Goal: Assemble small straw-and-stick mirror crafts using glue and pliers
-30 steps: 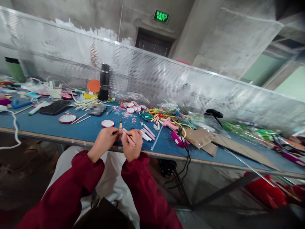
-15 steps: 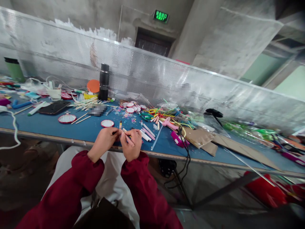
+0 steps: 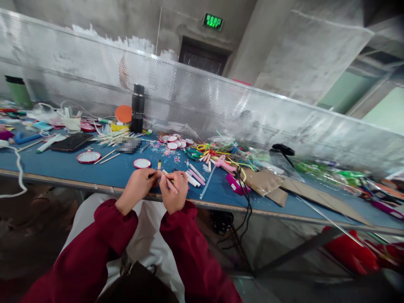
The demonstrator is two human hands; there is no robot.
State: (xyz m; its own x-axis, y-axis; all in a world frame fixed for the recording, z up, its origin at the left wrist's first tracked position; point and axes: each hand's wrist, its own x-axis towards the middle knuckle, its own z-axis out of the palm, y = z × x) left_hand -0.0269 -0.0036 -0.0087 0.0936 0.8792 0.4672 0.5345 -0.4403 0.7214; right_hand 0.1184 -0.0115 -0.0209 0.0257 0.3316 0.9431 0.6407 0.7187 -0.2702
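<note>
My left hand [image 3: 139, 185] and my right hand [image 3: 174, 191] meet at the near edge of the blue table [image 3: 94, 168], both in dark red sleeves. The right hand is closed round a thin pale stick [image 3: 168, 180] that slants up to the left. The left hand's fingertips pinch the stick's upper end. Just beyond the hands lie several white and pink sticks [image 3: 194, 174] and a small round red-rimmed hoop [image 3: 142, 163].
A black bottle [image 3: 138, 108], an orange disc [image 3: 123, 113], a dark tablet [image 3: 72, 142], wooden sticks [image 3: 113, 136] and another red-rimmed hoop [image 3: 89, 157] lie to the left. Colourful straws [image 3: 217, 153], cardboard [image 3: 271, 185] and a black cable [image 3: 246, 198] are to the right. A perforated metal screen [image 3: 202, 101] backs the table.
Both hands have shifted very slightly on the stick; otherwise nothing has moved.
</note>
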